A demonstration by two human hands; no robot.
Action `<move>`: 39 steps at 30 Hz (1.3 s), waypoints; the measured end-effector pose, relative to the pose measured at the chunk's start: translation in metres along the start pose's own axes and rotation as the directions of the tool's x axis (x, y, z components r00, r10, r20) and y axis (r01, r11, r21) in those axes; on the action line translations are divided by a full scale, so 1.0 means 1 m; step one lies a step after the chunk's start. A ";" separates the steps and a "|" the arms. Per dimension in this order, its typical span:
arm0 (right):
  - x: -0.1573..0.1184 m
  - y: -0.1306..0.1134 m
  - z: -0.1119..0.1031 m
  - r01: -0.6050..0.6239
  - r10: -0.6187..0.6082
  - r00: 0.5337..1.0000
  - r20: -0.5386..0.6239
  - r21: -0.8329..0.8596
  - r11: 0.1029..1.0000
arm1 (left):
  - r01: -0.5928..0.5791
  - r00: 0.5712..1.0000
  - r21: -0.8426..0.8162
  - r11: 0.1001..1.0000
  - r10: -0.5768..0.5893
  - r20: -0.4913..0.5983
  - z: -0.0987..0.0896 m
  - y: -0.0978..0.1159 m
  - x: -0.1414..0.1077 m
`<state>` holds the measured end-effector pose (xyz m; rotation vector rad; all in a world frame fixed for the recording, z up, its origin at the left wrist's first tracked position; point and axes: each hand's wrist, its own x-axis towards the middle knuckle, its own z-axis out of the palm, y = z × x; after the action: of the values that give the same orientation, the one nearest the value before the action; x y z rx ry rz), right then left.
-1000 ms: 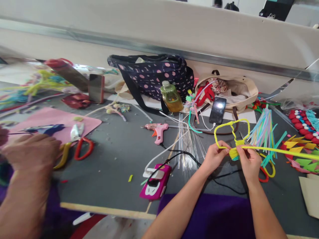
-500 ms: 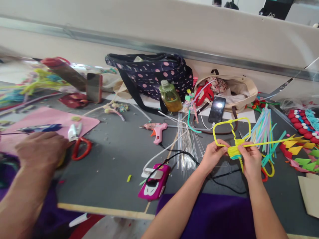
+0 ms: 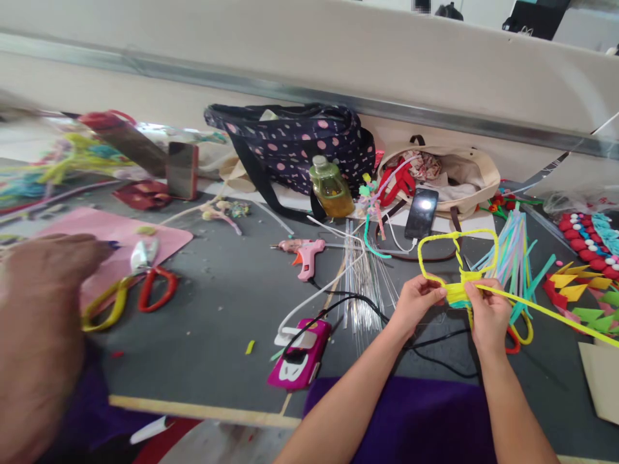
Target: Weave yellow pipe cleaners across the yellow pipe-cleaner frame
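Grey tabletop (image 3: pixel 203 348) — both hands (image 3: pixel 414 304) (image 3: pixel 490 316) pinch the yellow frame (image 3: pixel 455 292).

Gray table (image 3: pixel 193 361), pink sheet (image 3: pixel 170 238), glue gun (image 3: pixel 308 251)

No readable text, labels, brands or numbers. Magenta, rounded-edge plastic case with white shapes on its face (image 3: pixel 312 348): no letters legible. Black, slab-shaped smartphone with a glossy glass screen (image 3: pixel 420 222): bright patch on screen, nothing readable. Dark navy fabric bag (image 3: pixel 294 145): pink dots and small pale shapes, print only, no words made out. Squat green-tinted clear bottle with amber liquid (image 3: pixel 333 193): no lettering legible. Pink plastic glue gun (image 3: pixel 312 251): too small to read any marking.
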<state>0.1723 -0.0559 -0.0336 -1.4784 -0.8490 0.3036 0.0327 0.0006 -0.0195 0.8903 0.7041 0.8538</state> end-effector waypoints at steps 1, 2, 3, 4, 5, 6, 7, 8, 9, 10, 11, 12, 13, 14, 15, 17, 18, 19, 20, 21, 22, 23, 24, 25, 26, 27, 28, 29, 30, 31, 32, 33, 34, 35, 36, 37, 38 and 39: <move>0.000 0.000 0.000 0.011 -0.011 1.000 0.001 -0.008 1.000 | -0.009 1.000 0.009 1.000 0.009 -0.009 0.000 -0.001 0.000; 0.000 0.000 0.000 0.016 -0.016 1.000 0.001 -0.009 1.000 | -0.015 1.000 0.016 1.000 0.015 -0.018 0.000 -0.001 0.000; 0.000 -0.001 0.000 0.013 -0.013 1.000 0.000 -0.006 1.000 | -0.017 1.000 0.023 1.000 0.018 -0.025 0.000 -0.001 0.001; 0.000 -0.001 0.000 0.006 -0.006 1.000 0.001 0.000 1.000 | -0.015 0.999 0.029 0.999 0.016 -0.031 0.000 -0.001 0.001; -0.001 -0.002 0.001 -0.006 0.006 1.000 0.002 0.009 1.000 | -0.009 0.999 0.034 0.999 0.011 -0.037 0.000 -0.001 0.001; -0.001 -0.002 0.001 -0.017 0.017 1.000 0.002 0.019 1.000 | -0.001 0.999 0.038 0.999 0.003 -0.041 -0.001 -0.001 0.001; -0.001 -0.003 0.001 -0.025 0.024 1.000 0.002 0.029 0.999 | 0.008 0.999 0.041 0.999 -0.006 -0.046 -0.001 -0.001 0.001; -0.001 -0.005 0.001 -0.027 0.027 1.000 0.004 0.035 0.999 | 0.018 0.999 0.042 0.999 -0.015 -0.051 -0.001 -0.001 0.001; -0.001 -0.006 0.000 -0.023 0.023 1.000 0.005 0.037 0.999 | 0.025 0.998 0.039 0.999 -0.022 -0.055 -0.001 -0.001 0.001; -0.001 -0.008 0.000 -0.011 0.011 1.000 0.007 0.033 0.999 | 0.031 0.998 0.035 0.999 -0.029 -0.058 -0.001 0.000 0.001; -0.002 -0.010 0.000 0.005 -0.005 1.000 0.012 0.023 1.000 | 0.035 0.998 0.029 0.999 -0.033 -0.061 0.000 0.000 0.001; -0.002 -0.011 0.000 0.023 -0.023 1.000 0.020 0.007 1.000 | 0.037 0.997 0.023 0.999 -0.036 -0.066 0.000 0.000 0.001; -0.003 -0.013 0.000 0.039 -0.039 0.999 0.024 -0.010 0.999 | 0.038 0.997 0.016 0.999 -0.037 -0.074 0.000 0.001 0.001; -0.004 -0.015 0.000 0.051 -0.050 0.998 0.027 -0.023 0.998 | 0.041 0.996 0.009 0.999 -0.040 -0.081 0.000 0.001 0.001; -0.004 -0.016 0.000 0.056 -0.056 0.998 0.025 -0.030 0.998 | 0.048 0.995 0.002 0.999 -0.048 -0.085 0.000 0.002 0.001; -0.005 -0.016 0.000 0.049 -0.049 0.999 0.010 -0.026 0.998 | 0.079 0.994 -0.016 0.997 -0.080 -0.080 0.000 0.003 0.001; -0.005 -0.015 0.001 0.038 -0.038 0.999 -0.004 -0.009 0.999 | 0.101 0.992 -0.028 0.995 -0.102 -0.069 0.000 0.003 0.001; -0.005 -0.014 0.001 0.022 -0.022 1.000 -0.019 0.017 1.000 | 0.123 0.991 -0.039 0.992 -0.125 -0.055 0.000 0.004 0.000; -0.004 -0.012 0.002 0.005 -0.003 0.999 -0.033 0.045 0.999 | 0.141 0.989 -0.047 0.989 -0.143 -0.043 0.000 0.005 0.000; -0.004 -0.010 0.002 -0.012 0.016 0.999 -0.045 0.071 0.997 | 0.153 0.987 -0.053 0.987 -0.155 -0.037 0.001 0.005 0.000; -0.004 -0.008 0.002 -0.026 0.030 0.998 -0.050 0.089 0.996 | 0.157 0.986 -0.056 0.986 -0.159 -0.039 0.001 0.006 -0.001; -0.004 -0.007 0.002 -0.032 0.036 0.998 -0.048 0.093 0.995 | 0.155 0.986 -0.054 0.986 -0.158 -0.047 0.001 0.006 -0.001; -0.004 -0.007 0.002 -0.027 0.030 0.999 -0.040 0.081 0.996 | 0.148 0.987 -0.049 0.988 -0.151 -0.062 0.002 0.007 -0.001; -0.005 -0.008 0.002 -0.010 0.012 0.999 -0.032 0.059 0.998 | 0.139 0.986 -0.043 0.989 -0.142 -0.081 0.002 0.007 -0.001; -0.006 -0.011 0.002 0.019 -0.018 1.000 -0.025 0.028 0.999 | 0.130 0.986 -0.034 0.991 -0.133 -0.099 0.002 0.007 -0.001; -0.007 -0.013 0.002 0.059 -0.059 0.998 -0.016 -0.008 0.998 | 0.123 0.986 -0.025 0.992 -0.126 -0.111 0.002 0.007 -0.001; -0.008 -0.017 0.001 0.107 -0.107 0.994 -0.004 -0.045 0.993 | 0.119 0.986 -0.017 0.993 -0.121 -0.118 0.002 0.007 -0.001; -0.009 -0.020 0.001 0.158 -0.157 0.987 0.011 -0.078 0.984 | 0.117 0.986 -0.010 0.993 -0.118 -0.121 0.001 0.007 0.000; -0.010 -0.023 0.001 0.207 -0.205 0.978 0.031 -0.103 0.973 | 0.116 0.986 -0.005 0.993 -0.115 -0.123 0.001 0.007 0.000; -0.011 -0.025 0.001 0.247 -0.242 0.969 0.051 -0.120 0.962 | 0.115 0.986 -0.004 0.993 -0.115 -0.123 0.000 0.007 0.000; -0.012 -0.026 0.001 0.270 -0.263 0.962 0.066 -0.126 0.955 | 0.118 0.986 -0.005 0.993 -0.118 -0.120 -0.001 0.007 0.000; -0.012 -0.026 0.001 0.270 -0.263 0.962 0.070 -0.122 0.955 | 0.124 0.986 -0.008 0.992 -0.124 -0.112 -0.001 0.007 0.000; -0.011 -0.025 0.001 0.243 -0.237 0.970 0.062 -0.110 0.964 | 0.134 0.986 -0.016 0.991 -0.135 -0.097 -0.001 0.007 0.000; -0.010 -0.023 0.001 0.191 -0.188 0.981 0.040 -0.085 0.978 | 0.145 0.986 -0.029 0.989 -0.147 -0.077 -0.001 0.008 0.000; -0.009 -0.020 0.001 0.121 -0.121 0.993 0.012 -0.042 0.992 | 0.157 0.986 -0.051 0.986 -0.159 -0.052 -0.002 0.008 0.000; -0.007 -0.017 0.002 0.041 -0.041 0.999 -0.019 0.020 0.999 | 0.166 0.985 -0.081 0.983 -0.169 -0.024 -0.002 0.009 0.000; -0.006 -0.014 0.002 -0.037 0.041 0.998 -0.042 0.099 0.994 | 0.172 0.985 -0.117 0.978 -0.173 0.001 -0.002 0.009 -0.001; -0.004 -0.012 0.003 -0.108 0.119 0.992 -0.047 0.184 0.977 | 0.173 0.985 -0.151 0.973 -0.172 0.019 -0.002 0.009 -0.001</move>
<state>0.1637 -0.0576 -0.0242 -1.3610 -0.6738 0.4106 0.0277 0.0040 -0.0127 0.6844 0.6909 0.7392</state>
